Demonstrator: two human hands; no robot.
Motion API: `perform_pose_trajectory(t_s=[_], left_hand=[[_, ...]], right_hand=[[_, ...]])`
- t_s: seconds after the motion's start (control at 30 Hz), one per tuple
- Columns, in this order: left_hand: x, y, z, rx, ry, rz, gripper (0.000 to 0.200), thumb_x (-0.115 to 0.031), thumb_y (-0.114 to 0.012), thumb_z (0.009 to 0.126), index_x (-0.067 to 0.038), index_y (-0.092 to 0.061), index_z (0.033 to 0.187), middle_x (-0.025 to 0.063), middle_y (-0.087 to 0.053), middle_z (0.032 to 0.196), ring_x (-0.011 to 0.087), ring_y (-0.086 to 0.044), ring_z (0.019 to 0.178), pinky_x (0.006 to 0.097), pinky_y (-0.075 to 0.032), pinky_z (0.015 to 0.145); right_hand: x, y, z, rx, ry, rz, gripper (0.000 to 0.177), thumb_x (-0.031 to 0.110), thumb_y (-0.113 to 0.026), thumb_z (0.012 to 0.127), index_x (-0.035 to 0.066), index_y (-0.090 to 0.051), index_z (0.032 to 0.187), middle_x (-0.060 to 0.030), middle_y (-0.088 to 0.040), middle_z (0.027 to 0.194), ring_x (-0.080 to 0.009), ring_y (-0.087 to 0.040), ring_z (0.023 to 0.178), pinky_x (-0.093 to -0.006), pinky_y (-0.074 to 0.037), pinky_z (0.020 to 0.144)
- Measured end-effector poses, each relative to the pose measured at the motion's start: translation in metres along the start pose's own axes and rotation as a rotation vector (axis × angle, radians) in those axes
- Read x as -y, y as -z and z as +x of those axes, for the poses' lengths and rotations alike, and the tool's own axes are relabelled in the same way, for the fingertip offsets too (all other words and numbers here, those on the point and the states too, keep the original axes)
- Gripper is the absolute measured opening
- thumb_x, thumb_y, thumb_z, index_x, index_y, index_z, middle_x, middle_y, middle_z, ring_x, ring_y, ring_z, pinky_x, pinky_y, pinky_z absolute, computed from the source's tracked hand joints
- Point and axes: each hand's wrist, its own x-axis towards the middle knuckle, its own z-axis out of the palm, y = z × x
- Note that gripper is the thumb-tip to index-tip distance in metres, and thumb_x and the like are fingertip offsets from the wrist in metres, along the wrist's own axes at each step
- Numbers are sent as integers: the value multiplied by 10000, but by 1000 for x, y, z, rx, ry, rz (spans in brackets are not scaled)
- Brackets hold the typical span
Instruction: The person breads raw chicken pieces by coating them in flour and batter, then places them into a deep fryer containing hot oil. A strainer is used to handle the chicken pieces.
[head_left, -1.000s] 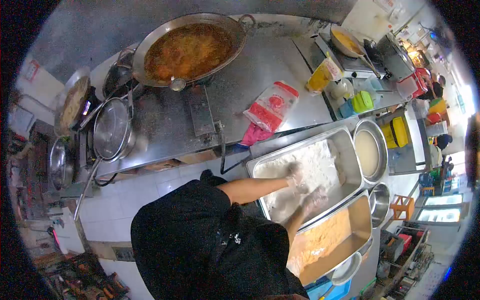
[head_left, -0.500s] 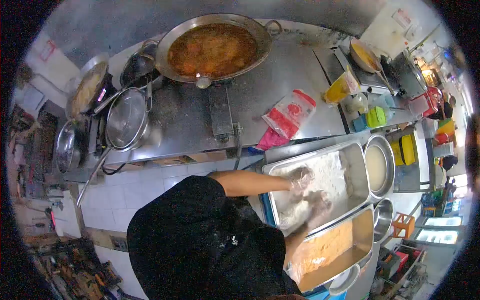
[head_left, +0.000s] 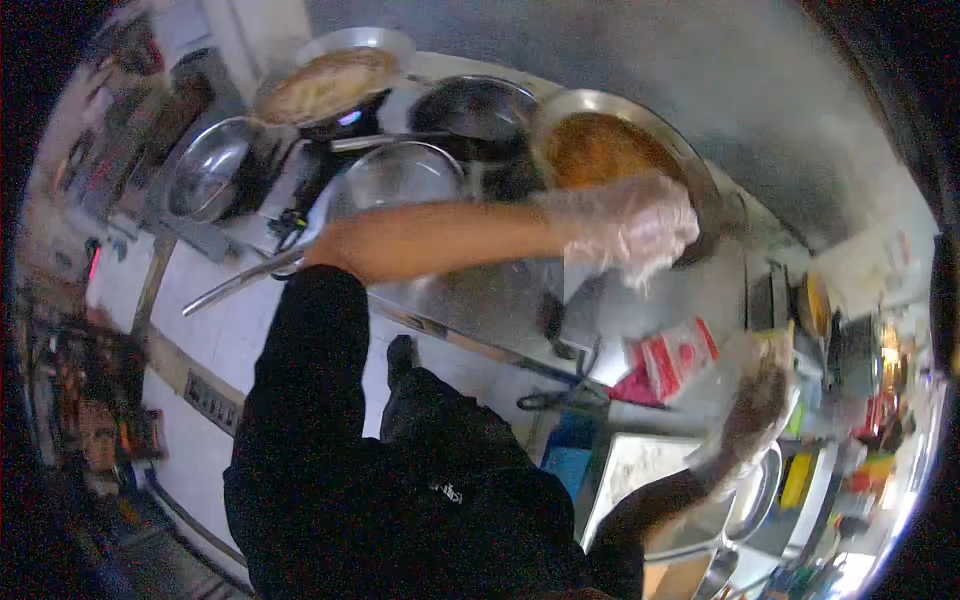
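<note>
My left hand [head_left: 640, 228], in a clear glove with white powder on it, is over the near right edge of the large pan of brown-orange liquid [head_left: 605, 150]. Its fingers are curled round something pale that I cannot make out. Further right, my right hand [head_left: 755, 405], also gloved, is raised above the upper right side of the tray of white powder [head_left: 640, 475]. Motion blur hides its fingers and anything in them. A red and white packet [head_left: 675, 360] lies on the counter between the two hands.
A strainer [head_left: 400, 178], a dark pan [head_left: 475, 115] and a pan of pale food [head_left: 335, 85] stand at the upper left, with a metal bowl [head_left: 210, 168] beside them. Below the powder tray is part of an orange-brown tray [head_left: 680, 578]. A round metal bowl [head_left: 765, 490] stands right of the powder tray.
The view has turned left. Both hands have risen out of the white powder; my left hand has moved to the large pan, my right hand up beyond the tray.
</note>
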Motion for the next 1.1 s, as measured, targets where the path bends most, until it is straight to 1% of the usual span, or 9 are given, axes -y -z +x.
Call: perform_pose_trajectory(t_s=[0.1,0.17,0.27,0.3,0.43,0.5,0.73,1.0,1.1], left_hand=[[-100,66,-85,-302,47,75,144,-204,-526,823,-74,-555,767,35,-516,614,122,-520,518,293,-446,429],[-158,110,-136,-470,-225,1961,165,-196,-494,840,-54,-573,812,62,-550,680,169,-546,584,318,-476,523],[-237,123,-226,-631,106,1875,163,-137,-498,797,-25,-589,874,115,-589,770,258,-568,670,368,-485,664],[-252,172,-259,-367,12,2558,172,-119,-514,769,-19,-593,884,137,-599,796,281,-574,687,381,-482,696],[-301,296,-368,-859,133,1931,125,-119,-557,708,-46,-590,803,149,-601,818,294,-592,776,384,-480,694],[-323,276,-390,-1043,587,2168,191,-100,-521,725,-12,-624,861,143,-625,850,269,-613,809,369,-487,728],[-319,377,-487,-1207,864,2220,193,-102,-499,763,-22,-635,874,150,-630,912,266,-618,844,368,-499,700],[-291,470,-528,-1108,974,2287,217,-188,-496,748,-67,-640,857,155,-635,841,295,-613,797,423,-486,688],[-316,433,-504,-1253,917,1985,152,-83,-507,751,-78,-656,782,85,-632,752,218,-604,690,345,-483,600]], right_hand=[[44,-79,61,105,-148,802,439,52,-605,756,-1,-471,1171,-174,-523,1098,-281,-519,986,-359,-413,848],[145,-113,114,181,77,453,463,78,-611,759,1,-449,1185,-153,-513,1122,-270,-507,1036,-347,-408,889],[255,-186,150,156,526,62,422,144,-593,776,10,-468,1156,-123,-527,1114,-227,-519,1025,-316,-419,879],[282,-221,159,96,729,-44,396,170,-582,778,22,-489,1134,-115,-538,1101,-221,-528,1011,-317,-422,872],[443,-323,230,534,900,-56,297,278,-548,777,70,-599,983,-122,-601,997,-254,-562,939,-348,-432,831],[513,-366,239,630,724,199,278,287,-567,763,42,-616,883,-134,-619,890,-264,-589,823,-353,-475,733],[617,-695,220,422,898,240,177,200,-532,768,53,-626,736,-149,-609,742,-297,-598,724,-398,-471,658],[655,-650,189,463,860,79,148,212,-526,792,84,-600,784,-110,-610,782,-257,-585,750,-375,-466,641],[646,-703,215,767,438,338,173,246,-513,817,96,-600,816,-101,-614,838,-243,-582,791,-352,-468,668]])
